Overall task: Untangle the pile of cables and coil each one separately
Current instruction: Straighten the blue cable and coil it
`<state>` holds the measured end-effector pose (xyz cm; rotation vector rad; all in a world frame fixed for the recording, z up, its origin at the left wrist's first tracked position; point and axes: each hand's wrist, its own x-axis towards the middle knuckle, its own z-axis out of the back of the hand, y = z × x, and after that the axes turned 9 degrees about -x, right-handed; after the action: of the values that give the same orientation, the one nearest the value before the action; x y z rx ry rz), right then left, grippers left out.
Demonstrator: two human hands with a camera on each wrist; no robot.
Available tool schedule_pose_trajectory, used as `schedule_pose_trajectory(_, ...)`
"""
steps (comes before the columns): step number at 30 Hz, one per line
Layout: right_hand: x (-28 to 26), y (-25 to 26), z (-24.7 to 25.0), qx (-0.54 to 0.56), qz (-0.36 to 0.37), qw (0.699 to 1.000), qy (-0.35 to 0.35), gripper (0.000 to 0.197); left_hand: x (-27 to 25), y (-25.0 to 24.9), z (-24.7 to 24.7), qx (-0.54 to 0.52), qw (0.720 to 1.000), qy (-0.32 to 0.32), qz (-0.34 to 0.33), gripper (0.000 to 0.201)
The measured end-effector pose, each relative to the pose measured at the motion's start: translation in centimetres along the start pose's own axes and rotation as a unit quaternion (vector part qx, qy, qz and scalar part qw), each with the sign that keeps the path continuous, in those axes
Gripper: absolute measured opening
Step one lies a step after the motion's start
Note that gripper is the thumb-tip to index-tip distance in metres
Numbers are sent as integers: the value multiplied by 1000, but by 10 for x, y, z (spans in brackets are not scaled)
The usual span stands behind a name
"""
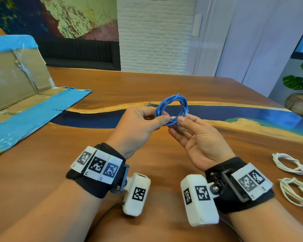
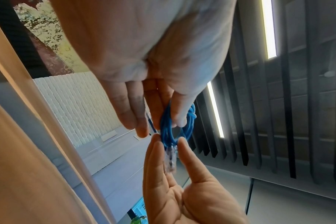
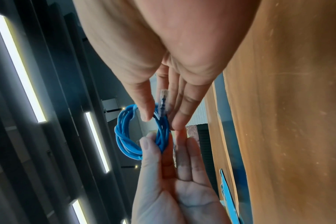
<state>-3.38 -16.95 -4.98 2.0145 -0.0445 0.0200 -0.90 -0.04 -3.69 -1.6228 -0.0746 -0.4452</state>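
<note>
A blue cable (image 1: 171, 106), wound into a small ring, is held up above the wooden table (image 1: 147, 81). My left hand (image 1: 163, 119) pinches the ring's near side between thumb and fingers (image 2: 180, 121). My right hand (image 1: 178, 125) pinches the cable's clear plug (image 3: 163, 100) between thumb and fingertips, right against the ring; the plug (image 2: 170, 159) points back toward my right palm. Two white cables lie coiled on the table at the right, one farther (image 1: 290, 163) and one nearer (image 1: 297, 193), apart from each other.
A flattened cardboard box with blue tape (image 1: 24, 105) lies at the table's left. A blue resin band (image 1: 94, 117) runs across the tabletop. A potted plant (image 1: 301, 81) stands beyond the right edge.
</note>
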Motion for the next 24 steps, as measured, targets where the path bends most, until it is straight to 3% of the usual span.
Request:
schedule_pose_trajectory(5, 2, -5, -1, -31, 15, 999, -3, 15, -2, 1, -2, 21, 999, 34, 9, 5)
schedule_pose_trajectory(9, 3, -5, -2, -27, -5, 1000, 4, 19, -1, 2, -5, 3, 1000, -12, -5, 4)
schedule_pose_trajectory(15, 2, -5, -3, -23, -7, 999, 26, 19, -3, 0, -9, -67, 995, -61, 38, 13)
schedule_pose_trajectory(24, 0, 2, 7, -61, 51, 989, 122, 24, -4, -8, -3, -132, 986, 15, 97, 20)
